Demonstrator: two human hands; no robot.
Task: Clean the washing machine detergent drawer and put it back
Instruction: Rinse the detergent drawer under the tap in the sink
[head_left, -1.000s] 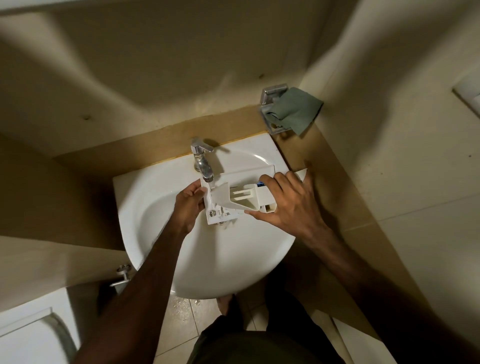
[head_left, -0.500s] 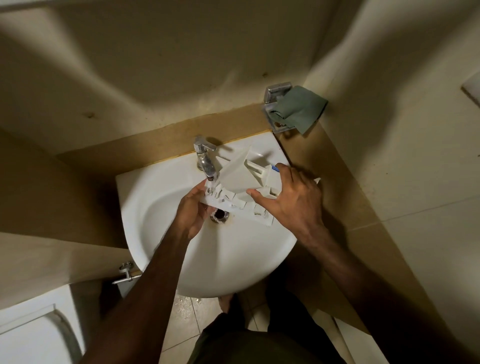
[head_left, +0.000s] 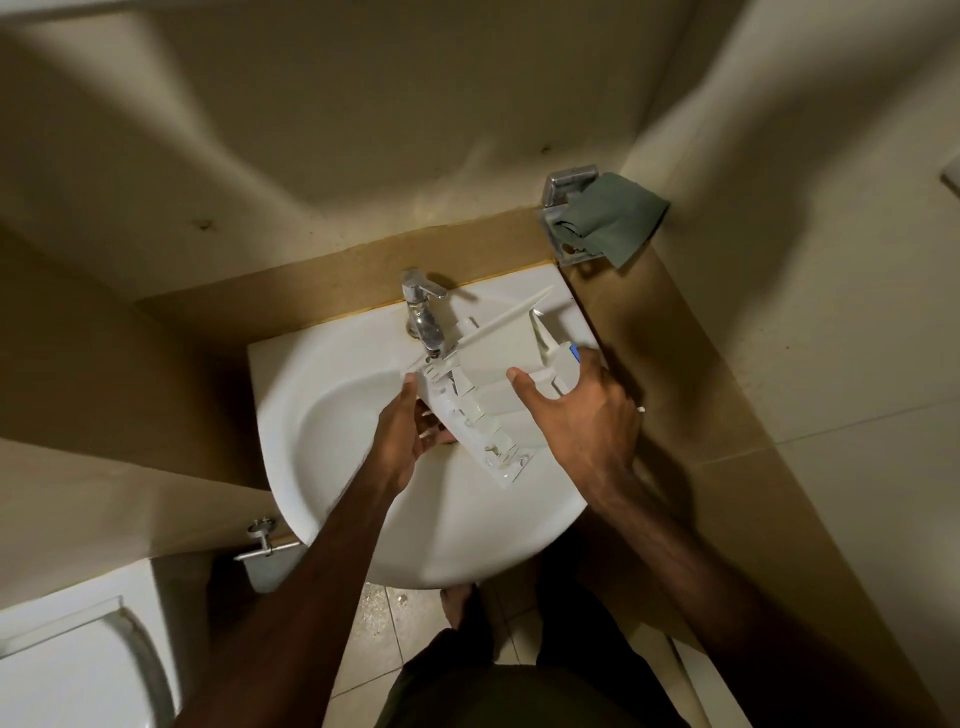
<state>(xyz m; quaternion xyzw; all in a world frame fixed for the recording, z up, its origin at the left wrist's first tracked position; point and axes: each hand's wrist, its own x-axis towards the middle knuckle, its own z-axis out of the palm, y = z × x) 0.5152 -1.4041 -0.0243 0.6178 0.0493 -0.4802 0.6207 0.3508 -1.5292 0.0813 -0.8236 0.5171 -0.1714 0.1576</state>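
The white plastic detergent drawer (head_left: 491, 379) hangs tilted over the white sink (head_left: 332, 436), its underside toward me and its back end under the chrome tap (head_left: 423, 312). My left hand (head_left: 408, 434) grips the drawer's lower left edge, thumb up along the side. My right hand (head_left: 582, 410) holds the right side, thumb on the flat face and fingers curled round the edge near a blue tab (head_left: 574, 353). Whether water runs from the tap is unclear.
A green cloth (head_left: 610, 218) hangs on a metal holder at the wall corner, right of the sink. A brown ledge runs behind and to the right of the basin. A white toilet (head_left: 67, 665) is at lower left. My foot stands on the tiled floor below.
The drawer has been turned from lying across the basin to a steeper tilt, its long end now pointing down toward me. Both hands shifted their hold with it.
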